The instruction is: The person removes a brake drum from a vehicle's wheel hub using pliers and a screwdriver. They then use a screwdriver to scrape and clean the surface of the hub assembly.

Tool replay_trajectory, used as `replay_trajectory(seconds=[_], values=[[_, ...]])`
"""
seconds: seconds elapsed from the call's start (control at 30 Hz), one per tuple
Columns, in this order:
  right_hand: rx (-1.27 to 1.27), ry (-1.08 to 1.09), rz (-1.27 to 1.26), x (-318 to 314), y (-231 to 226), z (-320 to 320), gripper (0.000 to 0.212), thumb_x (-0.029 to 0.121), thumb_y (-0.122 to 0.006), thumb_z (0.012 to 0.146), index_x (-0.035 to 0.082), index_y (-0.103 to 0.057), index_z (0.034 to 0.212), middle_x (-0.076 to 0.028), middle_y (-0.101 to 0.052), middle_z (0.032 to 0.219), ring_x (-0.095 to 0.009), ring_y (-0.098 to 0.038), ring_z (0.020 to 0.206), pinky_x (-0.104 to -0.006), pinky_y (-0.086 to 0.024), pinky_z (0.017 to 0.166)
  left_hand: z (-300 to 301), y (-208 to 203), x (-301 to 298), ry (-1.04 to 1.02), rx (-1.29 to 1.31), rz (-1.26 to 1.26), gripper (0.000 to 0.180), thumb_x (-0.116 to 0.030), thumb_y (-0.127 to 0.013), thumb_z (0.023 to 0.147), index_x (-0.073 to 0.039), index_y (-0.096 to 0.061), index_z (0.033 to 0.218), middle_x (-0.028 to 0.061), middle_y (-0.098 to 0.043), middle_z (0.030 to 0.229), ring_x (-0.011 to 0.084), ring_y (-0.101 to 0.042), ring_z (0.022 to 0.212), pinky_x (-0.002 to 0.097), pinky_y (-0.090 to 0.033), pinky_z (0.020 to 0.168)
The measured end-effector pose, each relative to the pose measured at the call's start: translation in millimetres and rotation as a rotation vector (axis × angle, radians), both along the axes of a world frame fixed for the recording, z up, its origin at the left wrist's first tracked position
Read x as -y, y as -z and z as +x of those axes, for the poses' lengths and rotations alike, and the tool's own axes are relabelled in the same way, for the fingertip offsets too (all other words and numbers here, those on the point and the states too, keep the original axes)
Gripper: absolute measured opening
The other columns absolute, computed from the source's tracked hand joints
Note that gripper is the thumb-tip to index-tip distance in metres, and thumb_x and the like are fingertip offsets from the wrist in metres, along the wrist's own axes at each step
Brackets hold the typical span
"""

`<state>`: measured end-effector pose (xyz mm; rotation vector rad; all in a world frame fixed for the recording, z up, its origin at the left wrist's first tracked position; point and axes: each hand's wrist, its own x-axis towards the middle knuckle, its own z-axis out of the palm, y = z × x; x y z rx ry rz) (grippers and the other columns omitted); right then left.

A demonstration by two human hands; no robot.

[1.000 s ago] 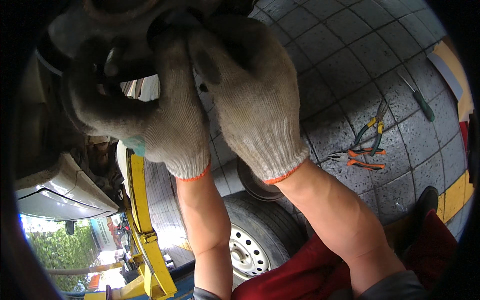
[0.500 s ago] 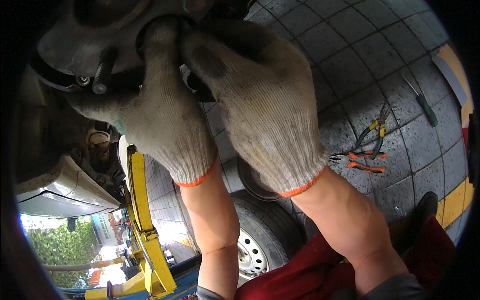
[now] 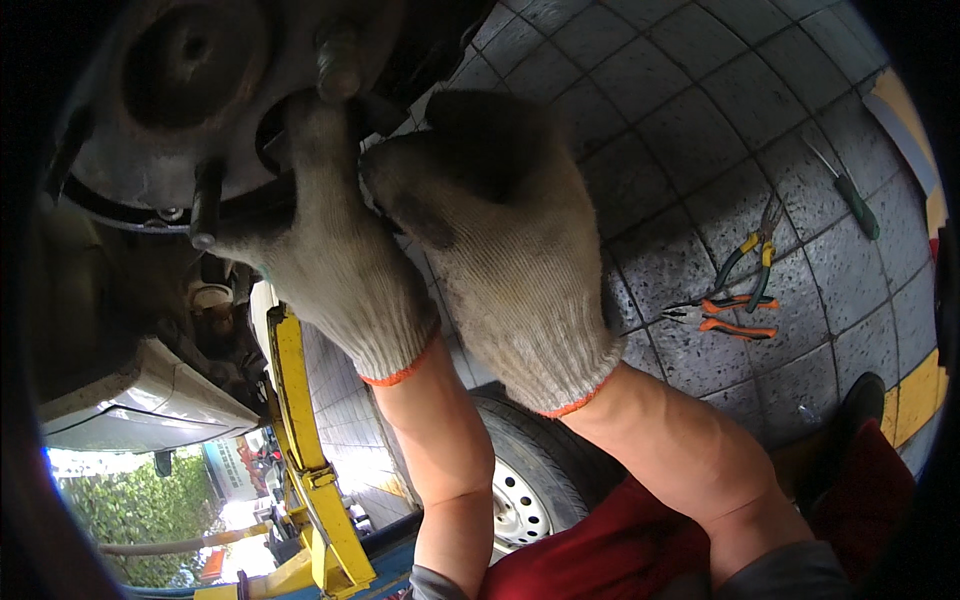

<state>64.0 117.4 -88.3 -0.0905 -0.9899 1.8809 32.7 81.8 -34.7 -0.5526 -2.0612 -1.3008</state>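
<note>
- Overhead, a rusty round metal wheel hub (image 3: 190,90) fills the upper left of the view, with dark threaded studs (image 3: 205,205) sticking out of its face.
- No packages show; the only sign-like marks are a yellow painted stripe (image 3: 915,395) along the grey tiled floor (image 3: 640,130) at the right edge, and a small, blurred signboard (image 3: 228,465) far off at lower left, pale and upright, too small to make out.
- The left hand (image 3: 320,255), in a soiled white knitted glove with an orange cuff, reaches up against the lower rim of the hub; its fingers (image 3: 305,125) curl up over a dark part there, and its thumb lies just beside one stud. Its grip is wrapped closed on that part, though what exactly it clasps is hidden.
- The right hand (image 3: 500,230), in a matching glove, presses in touching the left one, fingers bent away from the camera toward the hub's underside. Whether its grip is closed on anything I cannot tell.
- On the floor to the right lie yellow-handled pliers (image 3: 750,255), orange-handled pliers (image 3: 725,315) just below them, and a green-handled screwdriver (image 3: 850,195) further right.
- Below the forearms lies a black tyre on a silver steel rim (image 3: 520,500); a yellow lift arm (image 3: 305,450) runs down at lower left.
</note>
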Motion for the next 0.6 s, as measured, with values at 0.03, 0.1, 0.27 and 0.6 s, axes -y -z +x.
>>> replay_trajectory(seconds=[0.03, 0.1, 0.27, 0.6], values=[[0.014, -0.016, -0.015, 2, 1, -1, 0.034, 0.013, -0.076, 0.087, 0.001, -0.064, 0.116, -0.012, -0.069, 0.100, -0.022, -0.069, 0.086, -0.0328, -0.059, 0.077, 2, 0, -2, 0.009, 0.030, 0.015, 0.096, -0.028, -0.082, 0.088, 0.005, -0.021, 0.153, 0.0240, -0.052, 0.144, 0.0312, -0.060, 0.128, 0.0414, -0.059, 0.097], [0.041, -0.082, -0.043, 1, 4, 1, 0.036, 0.009, -0.075, 0.087, 0.000, -0.062, 0.120, -0.013, -0.069, 0.106, -0.023, -0.069, 0.091, -0.0335, -0.059, 0.080, 5, -1, -6, 0.031, 0.089, 0.055, 0.094, -0.027, -0.081, 0.089, 0.005, -0.021, 0.153, 0.0240, -0.053, 0.143, 0.0309, -0.061, 0.127, 0.0412, -0.060, 0.097], [0.113, -0.339, -0.003, -9, 15, 11, 0.042, 0.000, -0.071, 0.089, -0.001, -0.058, 0.129, -0.015, -0.066, 0.119, -0.026, -0.069, 0.103, -0.0353, -0.060, 0.087, 1, 11, 0, -0.104, -0.047, -0.063, 0.070, -0.023, -0.072, 0.098, 0.011, -0.034, 0.146, 0.0251, -0.061, 0.133, 0.0268, -0.060, 0.129, 0.0380, -0.062, 0.093], [-0.076, -0.172, 0.586, -39, 37, -8, 0.052, -0.002, -0.069, 0.085, 0.002, -0.057, 0.135, -0.017, -0.066, 0.127, -0.037, -0.068, 0.111, -0.0448, -0.059, 0.094, 4, 9, 11, -0.196, -0.023, -0.062, 0.076, -0.028, -0.076, 0.092, -0.003, -0.037, 0.152, 0.0212, -0.056, 0.145, 0.0320, -0.056, 0.134, 0.0437, -0.049, 0.110]])
